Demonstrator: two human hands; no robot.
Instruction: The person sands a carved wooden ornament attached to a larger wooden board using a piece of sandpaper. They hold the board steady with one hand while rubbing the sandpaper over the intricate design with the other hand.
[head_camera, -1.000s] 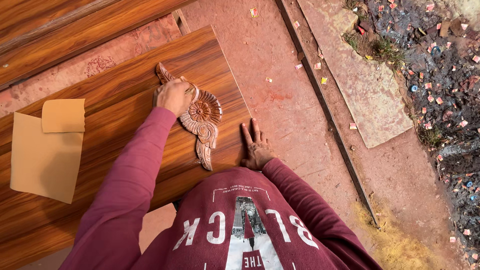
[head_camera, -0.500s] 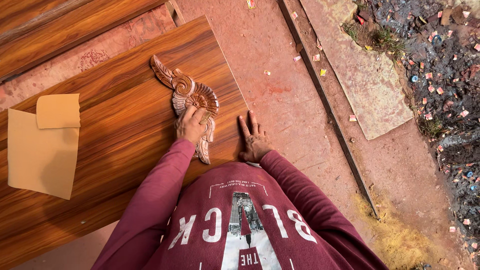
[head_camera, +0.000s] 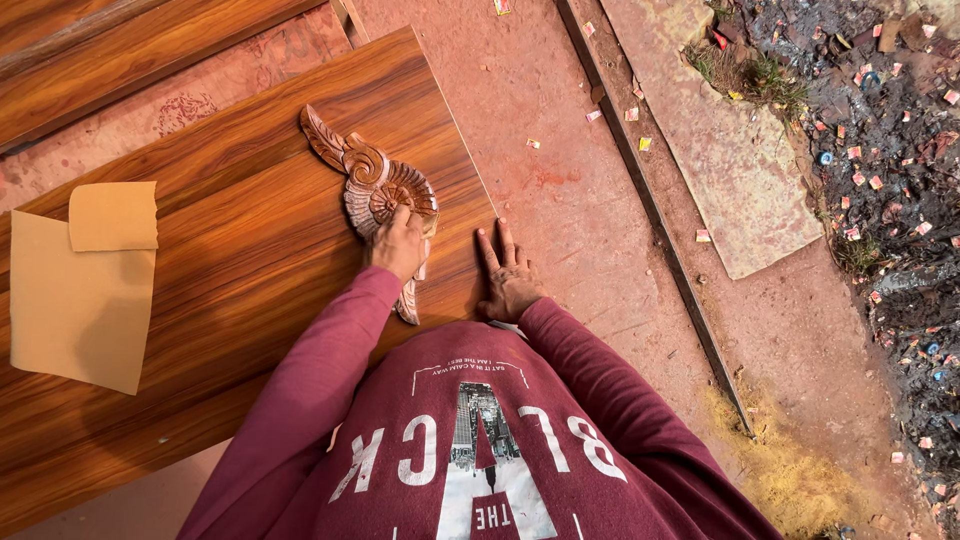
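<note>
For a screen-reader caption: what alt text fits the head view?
A person's left hand presses on a carved wooden ornament lying on a polished wood board; the right hand rests flat at the board's edge. Tan paper sheets lie on the board.

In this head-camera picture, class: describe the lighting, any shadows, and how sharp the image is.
Head view: warm, soft daylight, no hard glare; the wooden board shows only a mild sheen. A faint shadow lies beside the sandpaper sheet. The carved wooden ornament under the left hand is sharp; the right hand too. Straight edges bow slightly towards the frame's borders.
</note>
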